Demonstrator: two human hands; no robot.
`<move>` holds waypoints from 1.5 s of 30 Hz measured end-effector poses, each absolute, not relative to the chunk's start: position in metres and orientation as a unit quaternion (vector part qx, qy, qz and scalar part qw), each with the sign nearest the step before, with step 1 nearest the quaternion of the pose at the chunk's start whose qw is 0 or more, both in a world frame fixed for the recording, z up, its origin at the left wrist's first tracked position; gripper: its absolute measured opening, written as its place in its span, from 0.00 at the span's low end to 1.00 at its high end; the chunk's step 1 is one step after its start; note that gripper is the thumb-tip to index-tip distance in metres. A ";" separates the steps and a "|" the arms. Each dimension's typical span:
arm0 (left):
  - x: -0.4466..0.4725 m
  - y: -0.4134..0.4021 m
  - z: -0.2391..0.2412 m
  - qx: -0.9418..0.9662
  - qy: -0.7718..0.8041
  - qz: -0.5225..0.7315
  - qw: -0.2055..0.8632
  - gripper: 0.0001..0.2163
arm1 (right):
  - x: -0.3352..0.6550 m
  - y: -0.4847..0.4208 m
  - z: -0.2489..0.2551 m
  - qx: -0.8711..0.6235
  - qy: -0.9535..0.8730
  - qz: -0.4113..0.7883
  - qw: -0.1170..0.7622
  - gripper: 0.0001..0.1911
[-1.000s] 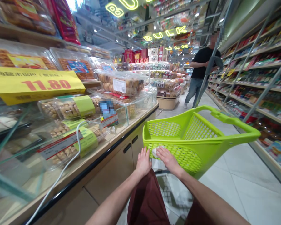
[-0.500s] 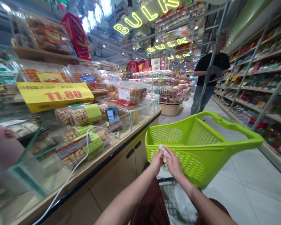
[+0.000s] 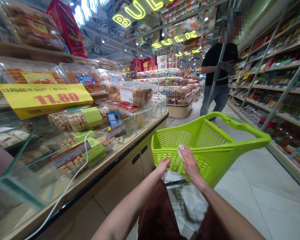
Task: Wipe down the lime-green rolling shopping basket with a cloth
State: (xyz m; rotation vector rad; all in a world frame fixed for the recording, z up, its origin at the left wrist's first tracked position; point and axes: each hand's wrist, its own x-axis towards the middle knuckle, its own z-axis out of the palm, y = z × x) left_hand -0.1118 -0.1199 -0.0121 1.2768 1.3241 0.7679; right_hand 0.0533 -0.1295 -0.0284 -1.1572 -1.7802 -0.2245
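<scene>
A bright green plastic shopping cart (image 3: 222, 158) with perforated sides stands in front of me. My right hand (image 3: 191, 166) presses a crumpled white wipe (image 3: 181, 152) against the cart's near upper rim, fingers laid over it. What part of the wipe lies under the palm is hidden. To its left, my left hand (image 3: 163, 166) is closed with curled fingers, close to the cart's perforated near side. Nothing shows in it, and I cannot tell whether it touches the cart.
At left, a glass-edged counter holds packaged pastries (image 3: 88, 118), a yellow price sign (image 3: 47, 100) and a white cable (image 3: 86, 150). Stocked shelves (image 3: 277, 80) line the right side. Beyond the cart stands a person in a black shirt (image 3: 215, 63), near a slanted metal pole (image 3: 218, 63).
My hands, together on the wipe before, have parted. The right hand has carried the wipe up onto the cart's rim, while the left has let go of it and stays lower left.
</scene>
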 end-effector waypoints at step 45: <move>-0.034 -0.147 -0.026 0.868 0.443 0.133 0.182 0.25 | 0.194 -0.186 -0.067 -0.583 -0.724 -0.257 0.264 0.25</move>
